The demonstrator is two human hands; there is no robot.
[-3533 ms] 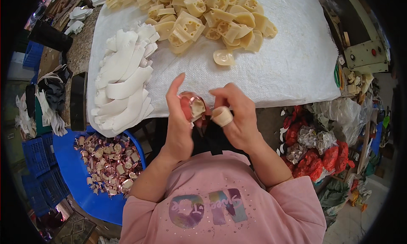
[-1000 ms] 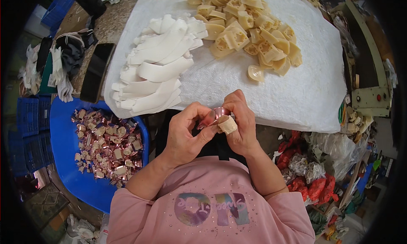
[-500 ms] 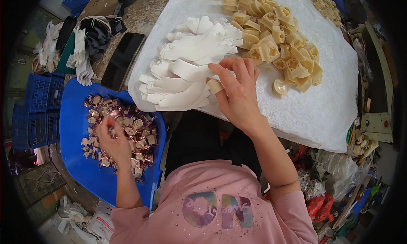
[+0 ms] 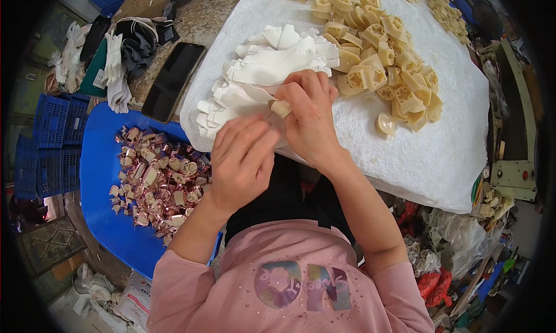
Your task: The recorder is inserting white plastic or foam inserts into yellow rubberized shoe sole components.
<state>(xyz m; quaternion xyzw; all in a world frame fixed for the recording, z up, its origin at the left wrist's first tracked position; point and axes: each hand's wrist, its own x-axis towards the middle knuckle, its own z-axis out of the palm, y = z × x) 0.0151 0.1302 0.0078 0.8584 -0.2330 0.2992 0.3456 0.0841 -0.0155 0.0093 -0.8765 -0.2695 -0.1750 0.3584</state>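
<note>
Cream part (image 4: 281, 108) pinched in right hand (image 4: 310, 120), left hand (image 4: 242, 159) beside.

Left hand came back from the tray

The left hand (image 4: 240, 159) left the blue tray (image 4: 98, 176) of rose-gold pieces (image 4: 156, 179) and rejoined the right hand (image 4: 310, 119), which kept its cream piece (image 4: 282, 108).

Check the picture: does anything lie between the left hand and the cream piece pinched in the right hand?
Nothing visible does. The left hand sits just beside the cream piece, which the right hand holds above the white cloth.
</note>
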